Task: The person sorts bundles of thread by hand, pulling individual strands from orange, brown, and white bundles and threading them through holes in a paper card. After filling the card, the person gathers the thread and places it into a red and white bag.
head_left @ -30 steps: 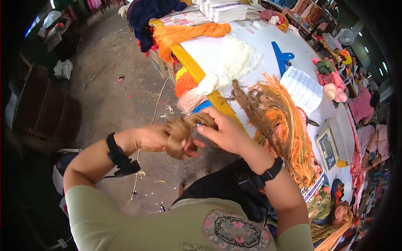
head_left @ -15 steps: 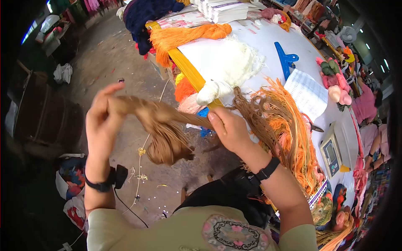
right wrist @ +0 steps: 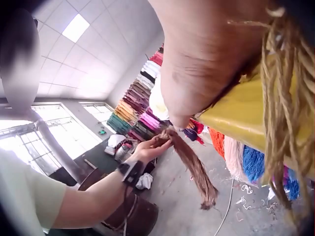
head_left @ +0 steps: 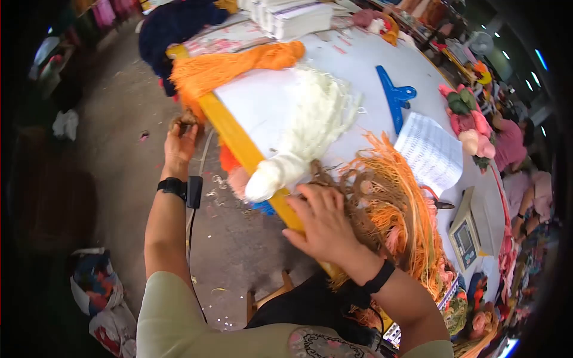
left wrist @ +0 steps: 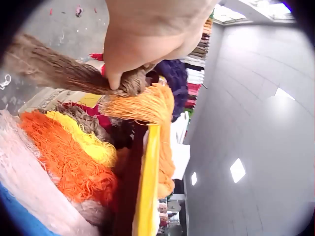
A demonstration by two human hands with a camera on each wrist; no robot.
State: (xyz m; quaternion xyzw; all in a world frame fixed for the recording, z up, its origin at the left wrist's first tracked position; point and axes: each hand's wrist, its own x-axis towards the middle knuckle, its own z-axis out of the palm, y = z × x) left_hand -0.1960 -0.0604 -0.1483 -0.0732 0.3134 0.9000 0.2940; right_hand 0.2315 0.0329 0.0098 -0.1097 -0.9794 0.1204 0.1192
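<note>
- Head view, far left: the left hand (head_left: 178,146) is holding a brown skein (right wrist: 193,167) beyond the yellow edge (head_left: 231,134) of the surface (head_left: 355,52); its fingers are curling round the upper end, and the strands are hanging over the floor, presumably so they fall straight.
- Next, an orange skein (head_left: 250,59) is lying across the corner, its fringe draping over the edge, probably for easy reach.
- A white skein (head_left: 316,107) is spreading its loose strands flat, its gathered end overhanging the edge, perhaps for ready lifting.
- At centre, the right hand (head_left: 325,227) is resting on the edge, apparently bracing; its fingers are spreading nearly straight, gripping nothing visible. Contact with the adjacent brown strands (head_left: 361,200) cannot be confirmed.
- Further right, a blue clip (head_left: 394,98) is lying just beside a sheet (head_left: 428,152), likely for fastening papers.
- Writing: the sheet is showing printed rows, too small to read. At far right, a scale (head_left: 464,238) is facing its display upward; no figures or brand are showing legibly.
</note>
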